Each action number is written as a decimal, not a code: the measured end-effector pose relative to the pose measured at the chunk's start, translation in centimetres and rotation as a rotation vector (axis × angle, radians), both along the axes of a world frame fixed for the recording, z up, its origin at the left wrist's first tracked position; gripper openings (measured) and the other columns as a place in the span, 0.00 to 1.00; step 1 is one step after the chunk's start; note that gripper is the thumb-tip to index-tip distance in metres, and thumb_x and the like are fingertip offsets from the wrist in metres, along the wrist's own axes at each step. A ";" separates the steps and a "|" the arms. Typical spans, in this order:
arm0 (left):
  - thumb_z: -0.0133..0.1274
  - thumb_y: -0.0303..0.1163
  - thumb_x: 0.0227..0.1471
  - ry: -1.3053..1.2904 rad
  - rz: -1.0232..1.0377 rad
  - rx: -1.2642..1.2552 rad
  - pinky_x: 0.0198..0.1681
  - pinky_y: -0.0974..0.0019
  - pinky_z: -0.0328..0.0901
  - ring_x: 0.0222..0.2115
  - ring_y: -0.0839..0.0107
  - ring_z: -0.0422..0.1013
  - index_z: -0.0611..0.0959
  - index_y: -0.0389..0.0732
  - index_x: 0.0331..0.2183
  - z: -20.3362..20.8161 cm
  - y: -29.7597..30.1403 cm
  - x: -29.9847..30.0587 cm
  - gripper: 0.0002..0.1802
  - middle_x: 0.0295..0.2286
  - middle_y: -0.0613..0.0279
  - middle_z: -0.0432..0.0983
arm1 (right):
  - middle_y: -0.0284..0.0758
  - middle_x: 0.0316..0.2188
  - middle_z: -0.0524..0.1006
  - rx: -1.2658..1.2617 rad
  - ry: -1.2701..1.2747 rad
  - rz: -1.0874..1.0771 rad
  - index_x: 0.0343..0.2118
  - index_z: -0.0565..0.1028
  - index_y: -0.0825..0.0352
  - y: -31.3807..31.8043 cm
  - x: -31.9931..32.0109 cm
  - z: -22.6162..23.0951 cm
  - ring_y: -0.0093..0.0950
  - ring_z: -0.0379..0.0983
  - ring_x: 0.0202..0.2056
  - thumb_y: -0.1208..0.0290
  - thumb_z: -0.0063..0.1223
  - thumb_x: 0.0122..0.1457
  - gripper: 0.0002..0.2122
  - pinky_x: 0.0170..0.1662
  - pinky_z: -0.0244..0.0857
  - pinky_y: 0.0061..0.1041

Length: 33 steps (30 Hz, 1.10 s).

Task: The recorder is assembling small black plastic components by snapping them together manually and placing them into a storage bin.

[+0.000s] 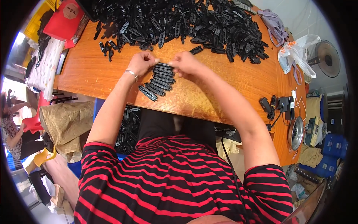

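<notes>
On the wooden table, a slanting row of several long, narrow black plastic parts (160, 84) lies side by side, each with slots along its length. At the far end of this row, my left hand (141, 64) pinches the left end of one such black plastic part (164, 64). The fingers of my right hand (185, 64) are closed at the right end of that same part. Its ends are partly covered by my fingertips. The nearest part (148, 93) of the row sits close to the table's front edge, tilted more than the others.
A big heap of black plastic parts (209, 22) covers the far side of the table (85, 71). At right are a plastic bag (298, 52), black adapters with cables (285, 104), a metal bowl (296, 133) and a fan (328, 59). A red bag (67, 20) stands far left; another person sits left.
</notes>
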<state>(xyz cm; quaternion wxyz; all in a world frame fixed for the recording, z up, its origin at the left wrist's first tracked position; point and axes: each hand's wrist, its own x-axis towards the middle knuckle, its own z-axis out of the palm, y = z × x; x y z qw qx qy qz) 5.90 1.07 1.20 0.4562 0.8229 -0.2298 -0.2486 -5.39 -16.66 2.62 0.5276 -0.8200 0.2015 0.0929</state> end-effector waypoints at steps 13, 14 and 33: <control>0.58 0.22 0.39 -0.952 0.033 0.152 0.43 0.59 0.65 0.40 0.56 0.67 0.76 0.41 0.36 0.1 0.6 3.5 0.17 0.38 0.58 0.70 | 0.39 0.32 0.72 -1.033 -0.240 0.112 0.34 0.75 0.63 -3.7 -0.9 0.1 0.41 0.72 0.35 0.68 0.58 0.50 0.10 0.38 0.67 0.37; 0.59 0.23 0.39 -0.948 0.025 0.137 0.42 0.59 0.65 0.39 0.56 0.67 0.76 0.41 0.35 0.4 0.8 3.4 0.17 0.37 0.58 0.70 | 0.39 0.32 0.72 -1.030 -0.236 0.112 0.34 0.75 0.63 -2.7 -0.7 0.4 0.41 0.72 0.35 0.68 0.58 0.50 0.10 0.38 0.67 0.37; 0.59 0.25 0.42 -0.740 0.069 0.007 0.36 0.62 0.67 0.32 0.58 0.73 0.76 0.39 0.32 0.2 1.0 0.5 0.12 0.29 0.57 0.76 | 0.41 0.33 0.77 -0.640 -0.432 0.071 0.35 0.77 0.65 1.3 0.8 0.6 0.41 0.74 0.36 0.65 0.52 0.54 0.10 0.41 0.67 0.37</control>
